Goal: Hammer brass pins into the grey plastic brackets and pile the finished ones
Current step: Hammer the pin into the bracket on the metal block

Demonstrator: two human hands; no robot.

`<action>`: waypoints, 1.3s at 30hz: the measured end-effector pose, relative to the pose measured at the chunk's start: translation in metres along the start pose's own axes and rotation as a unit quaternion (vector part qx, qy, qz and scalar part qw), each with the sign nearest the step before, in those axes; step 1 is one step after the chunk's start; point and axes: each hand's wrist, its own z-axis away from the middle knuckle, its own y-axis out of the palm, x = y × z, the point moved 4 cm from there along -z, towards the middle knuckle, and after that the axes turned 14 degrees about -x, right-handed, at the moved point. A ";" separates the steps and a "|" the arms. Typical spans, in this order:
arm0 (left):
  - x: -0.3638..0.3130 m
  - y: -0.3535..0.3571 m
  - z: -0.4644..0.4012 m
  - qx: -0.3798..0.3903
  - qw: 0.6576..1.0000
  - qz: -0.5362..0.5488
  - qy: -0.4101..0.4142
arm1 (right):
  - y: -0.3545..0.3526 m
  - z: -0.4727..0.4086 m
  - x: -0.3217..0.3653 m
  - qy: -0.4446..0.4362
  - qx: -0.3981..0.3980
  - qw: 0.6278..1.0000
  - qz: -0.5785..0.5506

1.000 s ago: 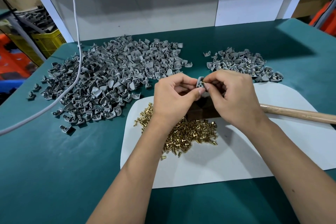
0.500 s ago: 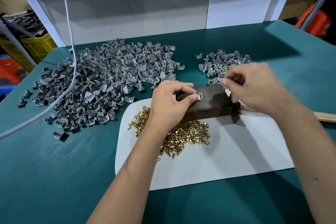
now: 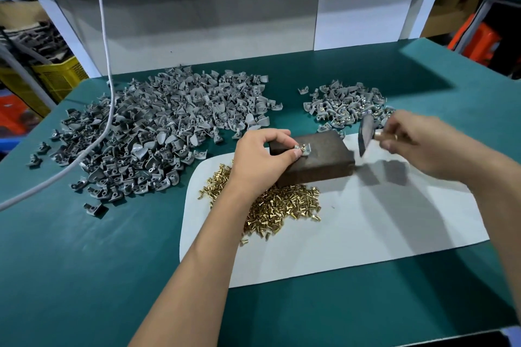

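Note:
My left hand (image 3: 262,159) pinches a grey bracket (image 3: 304,149) with a brass pin in it, holding it down on top of a dark brown block (image 3: 324,159). My right hand (image 3: 417,141) grips a hammer near its head; the dark hammer head (image 3: 366,134) hangs in the air, blurred, just right of the block. A heap of loose brass pins (image 3: 282,204) lies on the white sheet in front of the block. A big pile of grey brackets (image 3: 158,127) fills the left of the table. A smaller pile of brackets with pins (image 3: 344,104) sits at the back right.
A white sheet (image 3: 366,222) covers the green table (image 3: 84,262) under the block and pins. A grey cable (image 3: 104,51) hangs down across the big pile to the left edge. A white shelf frame and wall stand behind; yellow and orange crates sit beyond the table's sides.
My left hand has set the bracket on the block and keeps holding it. My right hand let go of the bracket, moved right, and now holds the hammer raised beside the block.

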 end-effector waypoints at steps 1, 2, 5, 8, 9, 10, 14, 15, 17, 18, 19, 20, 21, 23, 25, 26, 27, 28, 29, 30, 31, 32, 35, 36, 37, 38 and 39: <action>0.000 -0.001 0.001 -0.001 1.000 0.001 -0.001 | -0.003 -0.001 0.006 0.011 -0.019 0.999 -0.028; 0.000 -0.002 0.001 -0.002 1.000 0.001 0.000 | -0.006 -0.002 0.014 0.012 -0.034 0.998 -0.051; -0.001 -0.003 0.003 -0.006 1.000 -0.005 0.008 | -0.011 -0.001 0.047 -0.027 -0.057 0.992 -0.113; -0.003 -0.002 0.004 -0.001 1.000 -0.001 0.009 | -0.007 0.003 0.075 -0.088 -0.057 0.990 -0.096; -0.003 -0.001 0.004 0.000 1.000 0.000 0.006 | -0.005 0.004 0.082 -0.105 -0.056 0.990 -0.081; -0.003 -0.001 0.004 -0.001 1.000 0.000 0.003 | -0.005 0.003 0.088 -0.118 -0.058 0.989 -0.069; -0.002 -0.002 0.002 -0.005 1.000 0.002 -0.007 | -0.006 0.006 0.096 -0.139 -0.123 0.980 -0.066; -0.002 -0.001 0.002 -0.004 1.000 0.004 -0.010 | -0.003 0.009 0.097 -0.142 -0.125 0.981 -0.052; -0.004 -0.001 0.002 -0.005 1.000 0.006 -0.009 | 0.010 0.014 0.097 -0.130 -0.071 0.989 -0.022; -0.005 -0.001 0.002 -0.007 1.000 0.005 -0.005 | 0.014 0.015 0.096 -0.122 -0.038 0.992 -0.002; -0.006 -0.001 0.002 -0.009 1.000 0.002 -0.001 | 0.013 0.014 0.095 -0.119 -0.021 0.992 0.023; -0.007 -0.001 0.002 -0.010 1.000 0.002 0.000 | 0.009 0.011 0.094 -0.119 -0.023 0.992 0.041; -0.007 -0.001 0.002 -0.010 1.000 0.002 -0.001 | 0.002 0.008 0.095 -0.116 -0.039 0.991 0.048; -0.007 -0.001 0.001 -0.010 1.000 -0.002 -0.003 | -0.010 0.005 0.097 -0.112 -0.115 0.987 -0.007; -0.005 -0.001 0.001 -0.006 1.000 -0.008 0.000 | -0.009 0.008 0.105 -0.118 -0.148 0.982 -0.029; -0.004 -0.001 0.002 -0.005 1.000 -0.006 -0.002 | 0.000 0.010 0.108 -0.117 -0.113 0.987 0.002; -0.003 0.000 0.003 -0.004 1.000 -0.002 -0.006 | 0.010 0.013 0.109 -0.110 -0.059 0.992 0.035; -0.004 0.000 0.003 -0.003 1.000 0.002 -0.010 | 0.016 0.014 0.108 -0.096 -0.018 0.994 0.056; -0.005 0.000 0.004 -0.001 1.000 0.004 -0.011 | 0.016 0.013 0.105 -0.083 0.006 0.993 0.080; -0.006 0.000 0.005 -0.001 1.000 0.004 -0.011 | 0.011 0.009 0.102 -0.074 0.007 0.993 0.092; -0.007 -0.001 0.004 -0.005 1.000 0.003 -0.011 | 0.005 0.005 0.101 -0.074 -0.007 0.992 0.100; -0.008 -0.001 0.003 -0.009 1.000 0.002 -0.011 | -0.002 0.002 0.100 -0.074 -0.050 0.993 0.079; -0.007 -0.001 0.001 -0.006 1.000 0.000 -0.009 | -0.010 0.011 0.107 -0.085 -0.172 0.981 0.000; -0.006 -0.001 0.001 -0.004 1.000 0.004 -0.008 | -0.001 0.015 0.112 -0.100 -0.139 0.985 0.015; -0.004 -0.001 0.002 -0.004 1.000 0.009 -0.010 | 0.009 0.020 0.115 -0.108 -0.081 0.990 0.034; -0.003 0.000 0.003 -0.005 1.000 0.011 -0.014 | 0.016 0.021 0.113 -0.101 -0.035 0.993 0.045; -0.003 0.000 0.003 -0.005 1.000 0.011 -0.018 | 0.015 0.020 0.111 -0.097 -0.014 0.993 0.062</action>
